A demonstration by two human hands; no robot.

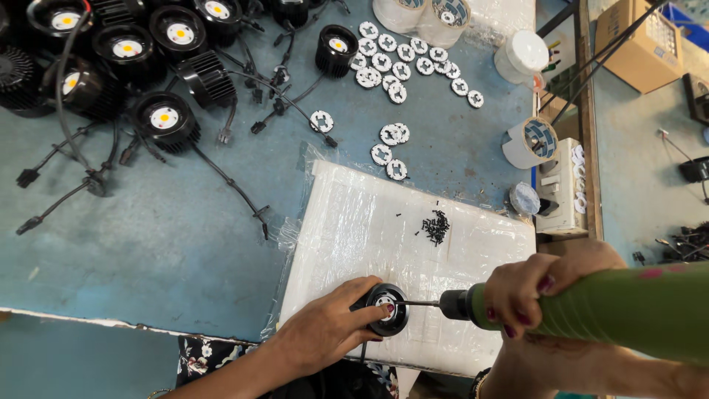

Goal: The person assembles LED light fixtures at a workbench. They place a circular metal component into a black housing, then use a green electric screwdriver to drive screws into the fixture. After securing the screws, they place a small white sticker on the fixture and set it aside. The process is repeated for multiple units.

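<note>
My left hand (329, 329) grips a round black lamp housing (387, 309) with a white ring in its face, pressing it onto a white plastic-wrapped foam pad (384, 222). My right hand (528, 292) is wrapped around a green electric screwdriver (628, 307), held level. Its thin bit (417, 303) reaches left and touches the white ring in the housing. A small heap of black screws (436, 225) lies on the pad, just above the hands.
Several finished black lamps with yellow centres (164, 118) and trailing cables fill the upper left of the blue table (148, 236). White round rings (395, 66) are scattered at top centre. Tape rolls (530, 140), a white socket box (557, 196) and a cardboard box (639, 44) sit at right.
</note>
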